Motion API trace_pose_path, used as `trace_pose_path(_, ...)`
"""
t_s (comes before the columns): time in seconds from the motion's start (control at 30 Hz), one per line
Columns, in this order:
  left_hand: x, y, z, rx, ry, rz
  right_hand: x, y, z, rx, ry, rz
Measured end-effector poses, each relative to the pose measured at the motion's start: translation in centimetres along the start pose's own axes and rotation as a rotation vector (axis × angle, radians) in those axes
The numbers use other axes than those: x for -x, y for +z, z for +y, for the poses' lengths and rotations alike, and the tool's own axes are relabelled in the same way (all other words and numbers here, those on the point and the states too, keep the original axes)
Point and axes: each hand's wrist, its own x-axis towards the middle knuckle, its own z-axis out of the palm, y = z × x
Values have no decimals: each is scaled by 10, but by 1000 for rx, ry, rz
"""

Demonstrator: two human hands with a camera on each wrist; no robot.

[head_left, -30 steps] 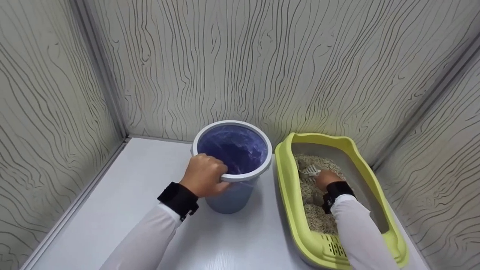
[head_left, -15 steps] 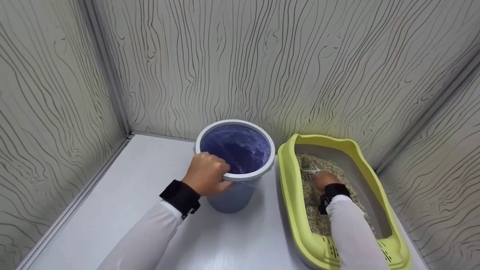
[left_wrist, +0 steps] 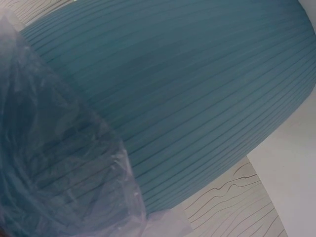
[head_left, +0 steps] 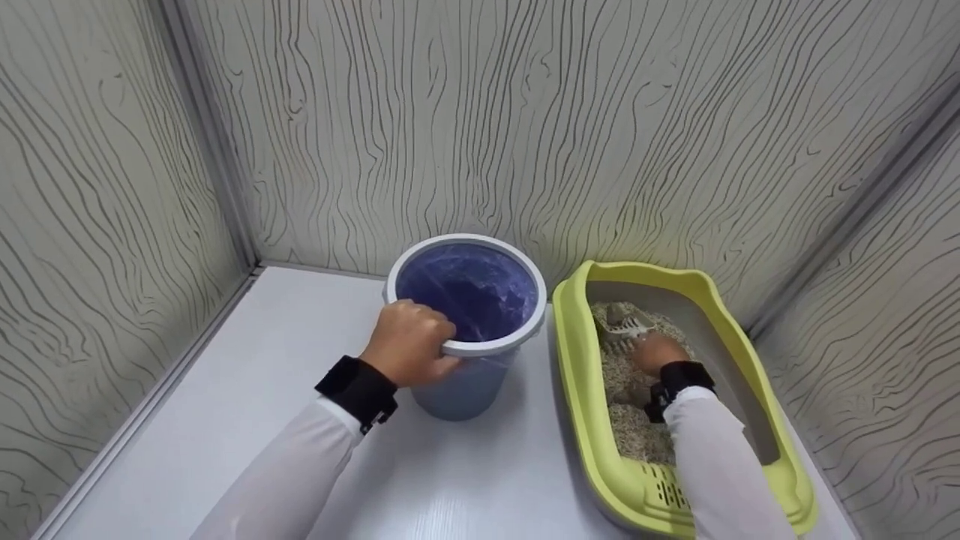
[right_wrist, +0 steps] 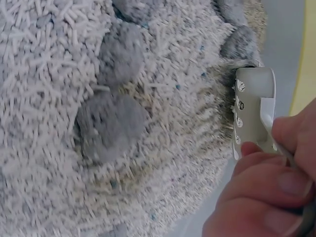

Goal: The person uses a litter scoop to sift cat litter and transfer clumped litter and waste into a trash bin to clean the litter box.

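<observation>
In the head view my left hand point(head_left: 409, 343) grips the near left part of the white rim of a blue trash bin point(head_left: 457, 401), fingers over the edge and thumb outside. A thin translucent bag point(left_wrist: 74, 168) hangs over the bin's ribbed wall in the left wrist view. My right hand point(head_left: 660, 352) is inside a yellow-green cat litter box point(head_left: 576, 375), holding a white slotted litter scoop point(right_wrist: 255, 91) by its handle. The scoop's toothed edge meets the pellet litter point(right_wrist: 187, 148) near the box wall. Grey clumps, among them one large clump point(right_wrist: 111, 126), lie in the litter.
Bin and litter box stand side by side on a white tabletop point(head_left: 300, 330). A wood-grain patterned panel point(head_left: 480, 127) rises close behind both, with further panels at left and right. The litter box has a raised rim and a perforated front ledge point(head_left: 664, 487).
My right hand has shifted slightly to the right with the scoop, whose slotted face shows more than half a second ago. The left hand keeps its hold on the bin's rim.
</observation>
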Motion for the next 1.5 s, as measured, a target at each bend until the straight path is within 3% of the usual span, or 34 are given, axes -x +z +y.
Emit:
trace_pose_path(0.2, 0, -1, -3, -6, -12, -4, 10, -16, 4, -120, 85, 54)
trace_pose_path(0.37, 2, -1, -3, -2, -10, -4, 25, -28, 6, -148, 87, 68)
trace_pose_path(0.53, 4, -1, -5, -1, -6, 16, 43, -38, 8, -102, 59, 127)
trace_pose_path(0.9, 5, 0, -3, 5, -5, 10, 88, -48, 5, -123, -60, 238)
trace_pose_path(1.03, 4, 0, -2, 13, -5, 19, 102, -54, 3, -166, -68, 279)
trace_pose_path(1.5, 0, -1, 2, 19, 9, 23, 135, -61, 9, -275, 27, 254)
